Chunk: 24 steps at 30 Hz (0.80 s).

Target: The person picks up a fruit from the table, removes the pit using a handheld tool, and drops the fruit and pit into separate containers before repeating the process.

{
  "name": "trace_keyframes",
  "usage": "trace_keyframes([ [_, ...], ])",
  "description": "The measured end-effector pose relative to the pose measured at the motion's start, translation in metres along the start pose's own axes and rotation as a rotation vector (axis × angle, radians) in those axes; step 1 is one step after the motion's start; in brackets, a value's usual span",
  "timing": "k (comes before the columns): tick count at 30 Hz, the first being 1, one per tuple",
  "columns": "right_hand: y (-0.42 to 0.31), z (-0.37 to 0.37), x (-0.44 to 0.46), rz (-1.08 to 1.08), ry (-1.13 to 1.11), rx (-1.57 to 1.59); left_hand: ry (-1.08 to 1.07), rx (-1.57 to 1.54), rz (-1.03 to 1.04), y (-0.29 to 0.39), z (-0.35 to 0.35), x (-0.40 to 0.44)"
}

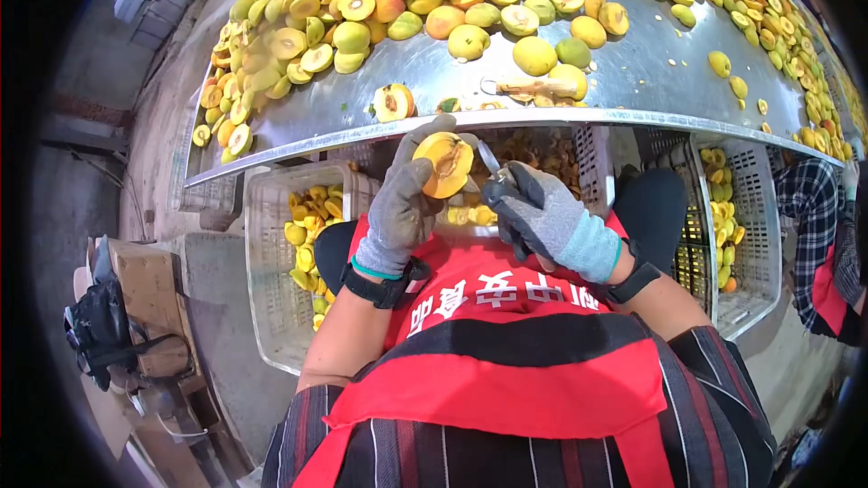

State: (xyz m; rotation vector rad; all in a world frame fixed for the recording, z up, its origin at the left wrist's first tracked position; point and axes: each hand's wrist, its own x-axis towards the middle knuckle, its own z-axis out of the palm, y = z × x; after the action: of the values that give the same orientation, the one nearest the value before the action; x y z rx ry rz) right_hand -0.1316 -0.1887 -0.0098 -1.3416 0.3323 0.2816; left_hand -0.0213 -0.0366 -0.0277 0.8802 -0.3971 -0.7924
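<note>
My left hand (398,194), in a grey glove, grips a halved yellow peach (449,165) with its cut face turned up; the hollow in the middle looks brown. In my right hand (542,212), gloved in grey with dark fingers, is a small knife (489,159). Its short metal blade points toward the peach half, and the fingers cover most of the handle. Both hands are just in front of the metal table's near edge, above my red apron (506,343). I cannot tell whether the blade touches the fruit.
Whole and halved peaches (357,4) are heaped on the metal table (407,68). A wooden-handled tool (529,88) lies near its edge. Crates of fruit pieces stand left (262,298) and right (755,262) of my legs. At far right is another person's checked sleeve (807,199).
</note>
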Motion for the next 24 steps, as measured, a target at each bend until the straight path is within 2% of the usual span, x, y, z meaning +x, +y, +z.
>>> trace_keyframes([
  [2,-0.001,0.001,0.004,-0.212,0.080,-0.271,-0.009,0.045,-0.015,0.001,0.007,-0.003],
  [3,-0.007,0.002,0.003,-0.109,0.087,-0.352,-0.014,0.090,-0.026,0.001,0.009,-0.004],
  [4,-0.005,0.002,0.003,-0.107,0.088,-0.351,-0.014,0.089,-0.028,0.000,0.009,-0.004],
  [6,0.001,0.002,0.005,-0.271,0.091,-0.460,-0.028,0.143,0.002,-0.002,0.009,-0.003],
  [10,0.000,0.002,0.001,-0.324,-0.001,-0.672,0.025,0.229,0.008,-0.004,0.010,-0.002],
  [13,0.001,0.009,0.000,-0.269,0.106,-0.551,0.048,0.321,0.075,-0.006,0.011,0.000],
  [15,-0.004,0.014,-0.005,-0.103,0.037,-0.223,0.069,0.545,0.150,-0.007,0.010,-0.001],
  [16,-0.003,0.015,-0.004,-0.100,0.039,-0.221,0.068,0.543,0.147,-0.008,0.011,-0.001],
  [18,0.000,0.015,-0.001,0.027,-0.168,0.081,0.106,0.641,0.223,-0.011,0.014,-0.001],
  [20,-0.002,0.014,-0.004,0.003,-0.202,0.051,0.103,0.585,0.163,-0.008,0.013,-0.001],
  [22,0.003,0.015,-0.004,-0.308,0.018,-0.484,0.098,0.531,0.108,-0.003,0.015,-0.001],
  [24,0.011,0.016,-0.001,-0.359,0.081,-0.595,0.081,0.546,0.042,0.001,0.019,0.000],
])
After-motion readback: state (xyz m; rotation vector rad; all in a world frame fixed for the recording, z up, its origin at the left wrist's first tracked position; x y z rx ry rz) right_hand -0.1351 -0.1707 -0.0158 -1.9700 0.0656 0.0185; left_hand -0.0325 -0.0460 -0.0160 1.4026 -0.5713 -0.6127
